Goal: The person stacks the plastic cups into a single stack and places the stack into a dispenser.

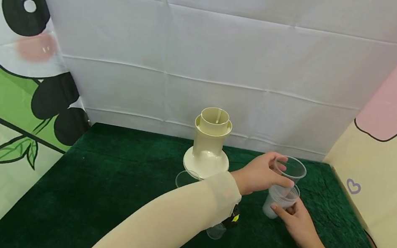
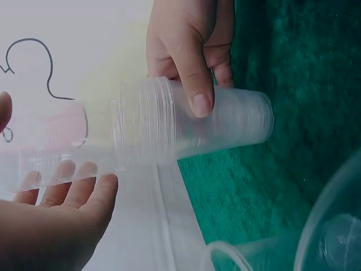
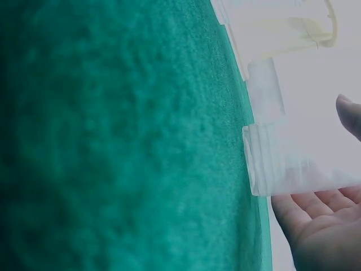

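Tbl point(image 1: 108, 196): cyl. holder point(image 1: 211, 142) ctr-back, backdrop point(image 1: 212, 49) behind | 1st cup point(image 1: 184, 178) front-L of holder | 2nd cup point(image 1: 215, 231) nearer, part under L forearm point(image 1: 169, 221) | R side: upper cup point(image 1: 292, 170) over mouth of nested stack point(image 1: 278, 201)

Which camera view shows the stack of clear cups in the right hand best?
The left wrist view: the stack of clear cups appears large, its layered rims distinct, though the right hand covers some of it. The head view shows it small, partly covered; the right wrist view shows it pale and cut off.
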Demonstrator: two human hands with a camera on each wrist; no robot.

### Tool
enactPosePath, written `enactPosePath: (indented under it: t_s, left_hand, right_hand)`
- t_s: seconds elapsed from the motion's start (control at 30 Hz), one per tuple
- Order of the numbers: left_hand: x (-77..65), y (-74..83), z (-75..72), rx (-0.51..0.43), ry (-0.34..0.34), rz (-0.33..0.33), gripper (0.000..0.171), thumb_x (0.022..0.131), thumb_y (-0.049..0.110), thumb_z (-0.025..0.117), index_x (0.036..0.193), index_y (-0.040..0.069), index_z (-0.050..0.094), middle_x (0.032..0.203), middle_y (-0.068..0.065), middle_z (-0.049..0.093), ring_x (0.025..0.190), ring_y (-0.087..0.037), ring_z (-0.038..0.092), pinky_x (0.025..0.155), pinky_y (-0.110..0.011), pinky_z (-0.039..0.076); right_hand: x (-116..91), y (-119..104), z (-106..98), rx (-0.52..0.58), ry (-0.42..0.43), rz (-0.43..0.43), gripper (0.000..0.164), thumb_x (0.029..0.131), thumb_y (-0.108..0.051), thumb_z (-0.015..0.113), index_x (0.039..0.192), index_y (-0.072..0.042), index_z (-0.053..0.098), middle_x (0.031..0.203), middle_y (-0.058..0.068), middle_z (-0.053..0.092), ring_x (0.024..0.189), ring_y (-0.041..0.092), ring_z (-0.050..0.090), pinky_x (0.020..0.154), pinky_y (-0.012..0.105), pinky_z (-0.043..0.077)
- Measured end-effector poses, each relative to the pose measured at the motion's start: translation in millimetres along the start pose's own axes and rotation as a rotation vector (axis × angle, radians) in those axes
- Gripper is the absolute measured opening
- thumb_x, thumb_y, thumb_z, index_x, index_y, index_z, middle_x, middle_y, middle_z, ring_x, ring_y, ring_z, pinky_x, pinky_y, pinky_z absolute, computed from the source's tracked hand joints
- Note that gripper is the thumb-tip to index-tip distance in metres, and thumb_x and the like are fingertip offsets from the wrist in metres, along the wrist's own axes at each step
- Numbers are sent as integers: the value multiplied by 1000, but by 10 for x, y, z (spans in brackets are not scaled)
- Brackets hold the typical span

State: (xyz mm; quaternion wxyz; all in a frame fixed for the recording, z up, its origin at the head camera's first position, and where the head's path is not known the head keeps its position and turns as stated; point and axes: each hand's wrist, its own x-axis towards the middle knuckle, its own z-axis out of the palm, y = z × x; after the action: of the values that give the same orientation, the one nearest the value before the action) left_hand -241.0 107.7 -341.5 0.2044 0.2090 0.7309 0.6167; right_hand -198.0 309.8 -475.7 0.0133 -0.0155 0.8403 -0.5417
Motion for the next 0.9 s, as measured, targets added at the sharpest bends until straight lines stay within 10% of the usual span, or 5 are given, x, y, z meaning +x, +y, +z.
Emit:
enactPosePath:
  t_s: [0.9]
  left_hand:
    - [218, 18, 256, 78, 71, 6, 59, 87, 21, 86, 139, 24, 59, 112, 13, 62, 98, -7, 59, 86, -34, 54]
  right_hand:
    - [1, 23, -4, 47, -21, -21, 77, 104, -32, 65, 159, -3, 21, 157, 25, 38, 140, 44, 44, 108, 62, 41]
